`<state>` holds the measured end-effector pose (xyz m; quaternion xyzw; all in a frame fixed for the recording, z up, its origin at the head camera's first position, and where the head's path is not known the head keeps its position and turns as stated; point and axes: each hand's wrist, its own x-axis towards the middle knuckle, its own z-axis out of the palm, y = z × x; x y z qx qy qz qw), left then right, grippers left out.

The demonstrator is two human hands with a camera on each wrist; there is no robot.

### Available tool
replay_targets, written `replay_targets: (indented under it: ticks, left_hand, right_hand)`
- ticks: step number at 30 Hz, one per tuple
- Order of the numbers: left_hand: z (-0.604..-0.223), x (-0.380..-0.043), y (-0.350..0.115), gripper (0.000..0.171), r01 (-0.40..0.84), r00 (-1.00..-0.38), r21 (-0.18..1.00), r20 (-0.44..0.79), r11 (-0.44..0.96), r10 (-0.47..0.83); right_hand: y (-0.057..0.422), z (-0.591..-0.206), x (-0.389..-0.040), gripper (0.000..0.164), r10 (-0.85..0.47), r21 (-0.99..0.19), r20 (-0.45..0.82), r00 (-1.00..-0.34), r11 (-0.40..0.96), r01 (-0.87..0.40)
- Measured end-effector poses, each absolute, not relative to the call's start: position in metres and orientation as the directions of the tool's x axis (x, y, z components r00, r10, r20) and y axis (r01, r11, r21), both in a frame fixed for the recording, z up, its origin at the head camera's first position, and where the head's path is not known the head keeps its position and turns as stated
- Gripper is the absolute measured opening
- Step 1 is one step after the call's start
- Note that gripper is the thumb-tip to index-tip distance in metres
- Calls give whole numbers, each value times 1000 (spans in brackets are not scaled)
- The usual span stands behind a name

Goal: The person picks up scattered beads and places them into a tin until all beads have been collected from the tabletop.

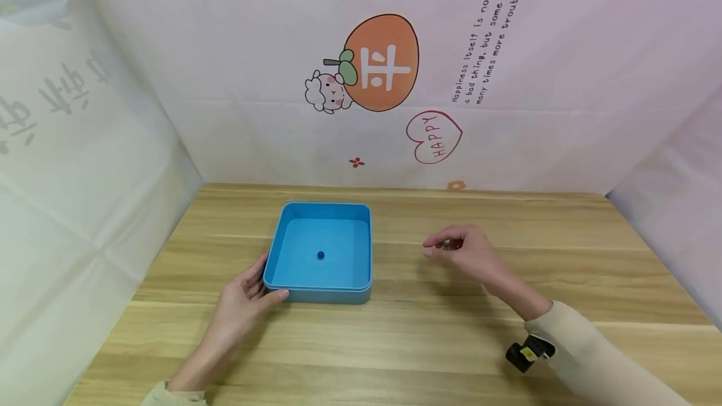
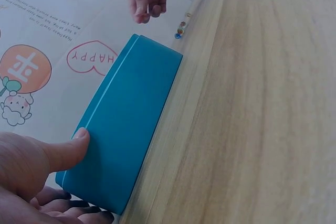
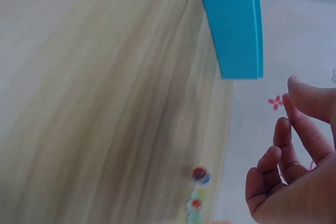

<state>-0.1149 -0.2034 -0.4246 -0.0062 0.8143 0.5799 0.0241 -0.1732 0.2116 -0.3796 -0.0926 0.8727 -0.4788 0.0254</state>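
Note:
A square blue box (image 1: 329,296) with no lid stands on the wooden table, and one small dark blue ball (image 1: 321,255) lies on its floor. My left hand (image 1: 242,299) grips the box at its near left corner, thumb on the front wall and fingers along the left side. To the right of the box, my right hand (image 1: 465,249) hovers over the table with fingers loosely bent and nothing visible between them. Several colourful glass marbles (image 3: 197,203) lie on the table close by this hand; in the head view it partly hides them.
The wooden table (image 1: 451,356) meets a white printed sheet (image 1: 254,111) along its back edge. More white sheeting (image 1: 84,218) hangs at the left. A small black camera (image 1: 530,353) is fixed at the right sleeve.

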Motion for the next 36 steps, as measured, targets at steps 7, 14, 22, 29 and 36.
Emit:
replay_targets:
  ticks: [7,14,22,29,36]
  left_hand:
    - [-424,-114,-204,89,-18,-999,949,-29,316,29]
    - [-424,-114,-203,85,1,-1000,954,-7,300,27]
    - [-426,-114,-202,85,7,-1000,957,0,291,24]
    - [-426,-114,-202,84,4,-1000,957,-2,290,20]
    - [-424,-111,-203,82,11,-1000,955,6,296,15]
  right_hand:
    - [234,-384,-167,24,-183,-844,34,-983,522,-126]
    - [248,-385,-167,30,-160,-858,-6,-987,508,-77]
    - [268,-390,-166,32,-118,-851,3,-993,521,-65]
    - [284,-392,-172,39,-73,-816,8,-997,576,-49]
    - [298,-396,-177,40,-48,-793,11,-999,608,-38]
